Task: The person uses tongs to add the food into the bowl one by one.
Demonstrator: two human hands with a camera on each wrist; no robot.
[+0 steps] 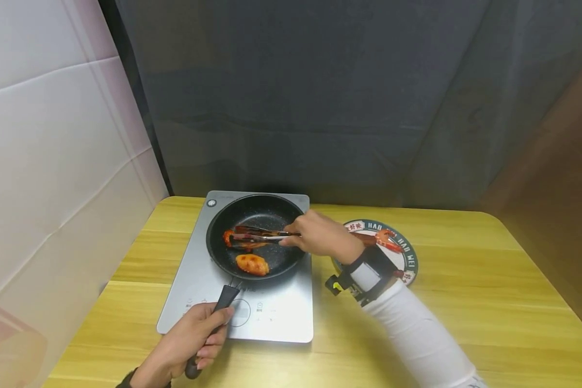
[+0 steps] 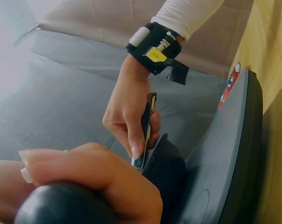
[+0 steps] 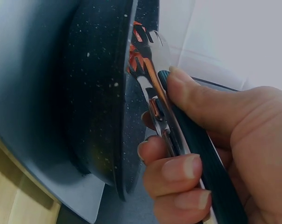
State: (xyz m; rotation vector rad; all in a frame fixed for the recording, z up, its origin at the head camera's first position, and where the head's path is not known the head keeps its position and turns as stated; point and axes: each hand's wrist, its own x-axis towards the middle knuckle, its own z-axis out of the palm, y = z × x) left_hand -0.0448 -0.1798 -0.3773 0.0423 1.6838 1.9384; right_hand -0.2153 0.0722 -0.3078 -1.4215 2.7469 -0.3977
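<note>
My left hand (image 1: 190, 335) grips the black handle (image 1: 227, 297) of a frying pan (image 1: 287, 263), thumb along its top. My right hand (image 1: 322, 235) holds metal tongs (image 3: 155, 86) with dark green grips, reaching into the pan from its right side. Between the tong tips, a reddish piece of food (image 1: 227, 237) partly shows; the tongs cover much of it, so its kind is unclear. Nearer the handle, a browned chicken wing (image 1: 252, 264) lies on the pan floor, apart from the tongs. In the left wrist view, the pan handle's rounded end fills the lower corner.
Beneath the pan is a silver induction cooker (image 1: 291, 318) with touch controls at its front. A round plate (image 1: 410, 253) with a green lettered rim and red food pieces stands to the right, partly behind my right wrist. Dark cloth (image 1: 291, 108) hangs behind the wooden table (image 1: 485, 280).
</note>
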